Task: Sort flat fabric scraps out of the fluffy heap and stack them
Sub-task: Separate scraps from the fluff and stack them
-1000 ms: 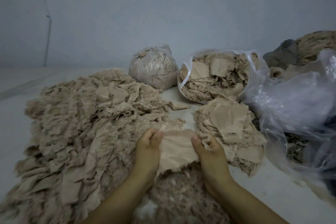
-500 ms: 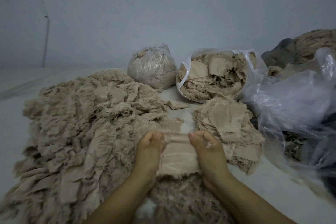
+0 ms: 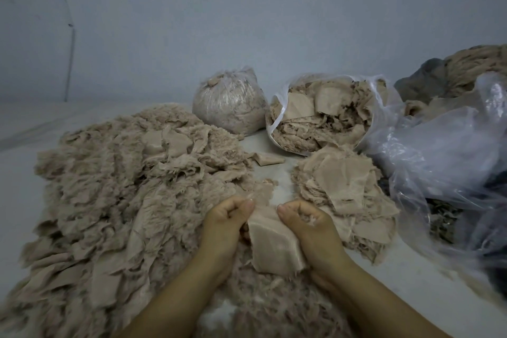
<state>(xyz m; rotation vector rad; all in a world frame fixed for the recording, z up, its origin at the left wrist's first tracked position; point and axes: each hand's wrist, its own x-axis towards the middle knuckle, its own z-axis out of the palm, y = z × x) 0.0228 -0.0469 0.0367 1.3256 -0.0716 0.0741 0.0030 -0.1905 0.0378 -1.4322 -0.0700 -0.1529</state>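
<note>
I pinch the flat scrap [image 3: 271, 244] between my left hand [image 3: 225, 225] and right hand [image 3: 310, 228]; the stack [image 3: 345, 189] lies just right, nearer my right.

Both hands hold one flat beige scrap [image 3: 271, 244] above the near edge of the fluffy heap [image 3: 123, 200], which spreads across the left of the pale table [image 3: 16, 173]. The left hand [image 3: 227, 225] and the right hand [image 3: 307, 228] pinch the scrap's top corners with curled fingers, thumbs close together, and the cloth hangs folded between them. Just right of the hands lies the stack of flat scraps [image 3: 345, 184]. Behind it an open plastic bag [image 3: 323, 115] lies on its side, full of scraps, beside a tied bag [image 3: 229, 104]. A loose scrap [image 3: 264, 158] lies between heap and bag. Crumpled clear plastic [image 3: 439, 151] fills the right.
</note>
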